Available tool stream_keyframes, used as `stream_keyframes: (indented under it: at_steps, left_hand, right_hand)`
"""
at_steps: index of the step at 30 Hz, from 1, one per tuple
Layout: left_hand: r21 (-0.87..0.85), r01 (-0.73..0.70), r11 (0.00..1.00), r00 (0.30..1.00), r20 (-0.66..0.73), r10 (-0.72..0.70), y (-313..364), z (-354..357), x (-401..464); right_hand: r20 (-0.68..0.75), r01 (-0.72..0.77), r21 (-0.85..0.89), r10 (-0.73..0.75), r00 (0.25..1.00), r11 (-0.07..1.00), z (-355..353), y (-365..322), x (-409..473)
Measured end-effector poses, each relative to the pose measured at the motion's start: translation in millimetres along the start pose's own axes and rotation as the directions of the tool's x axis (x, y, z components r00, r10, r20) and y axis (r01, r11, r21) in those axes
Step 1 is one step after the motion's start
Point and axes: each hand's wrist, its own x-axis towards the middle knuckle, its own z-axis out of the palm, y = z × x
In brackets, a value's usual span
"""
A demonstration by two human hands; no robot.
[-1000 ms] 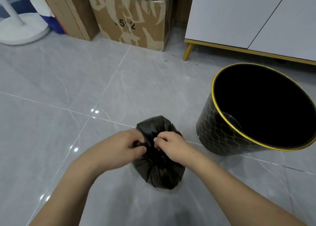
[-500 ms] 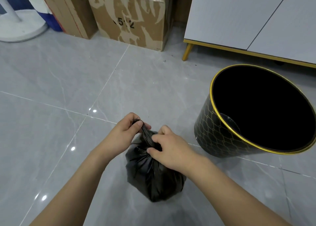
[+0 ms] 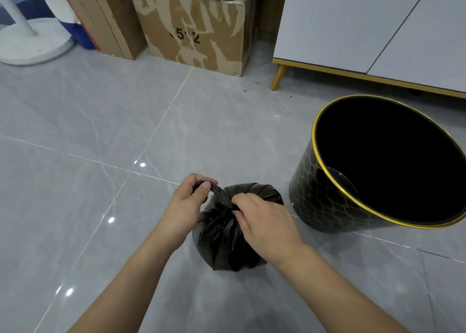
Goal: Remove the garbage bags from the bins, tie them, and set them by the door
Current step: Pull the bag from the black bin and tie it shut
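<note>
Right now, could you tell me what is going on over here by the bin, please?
A person is tying off a black garbage bag that sits on the grey tiled floor. The left hand pinches a twisted strip of the bag's neck and the right hand pinches the gathered neck. The black bin with a gold rim stands to the right, apparently without a liner. No door is in view.
</note>
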Motion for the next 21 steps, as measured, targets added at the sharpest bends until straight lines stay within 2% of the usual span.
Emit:
stream_keyframes:
  at_steps: [1, 4, 9, 12, 14, 16, 18, 21]
  left_hand:
    - [-0.039, 0.011, 0.999, 1.0, 0.016, -0.011, 0, 3, 1]
    - [0.034, 0.024, 0.999, 1.0, 0.014, -0.024, -4, 12, 4]
    - [0.033, 0.091, 0.995, 0.994, 0.054, -0.093, -9, 18, 6]
    - [0.025, 0.106, 0.994, 0.994, 0.018, -0.106, -11, 18, 7]
    - [0.038, 0.012, 0.999, 0.999, -0.051, -0.01, -11, 18, 1]
    - [0.157, -0.125, 0.98, 0.987, -0.086, 0.14, -14, 15, -7]
    - [0.282, -0.232, 0.931, 0.97, -0.009, 0.245, -16, 13, -14]
    - [0.464, -0.282, 0.839, 0.959, 0.167, 0.23, -21, 14, -12]
  right_hand:
    - [-0.027, -0.006, 0.005, 0.006, 1.0, 1.0, 0, -1, 0]
    - [-0.066, -0.02, 0.028, 0.022, 0.998, 0.999, -1, -3, 0]
    - [-0.029, -0.059, 0.06, 0.061, 0.998, 0.996, -4, 2, -4]
    - [-0.016, -0.103, 0.116, 0.105, 0.994, 0.988, -5, 5, -7]
    - [0.021, -0.149, 0.166, 0.148, 0.989, 0.975, -5, 6, -7]
    - [0.072, -0.209, 0.196, 0.198, 0.977, 0.958, -5, 6, -6]
    - [0.131, -0.288, 0.26, 0.262, 0.956, 0.922, -5, 7, -3]
    - [0.23, -0.417, 0.386, 0.351, 0.907, 0.823, -9, 9, 1]
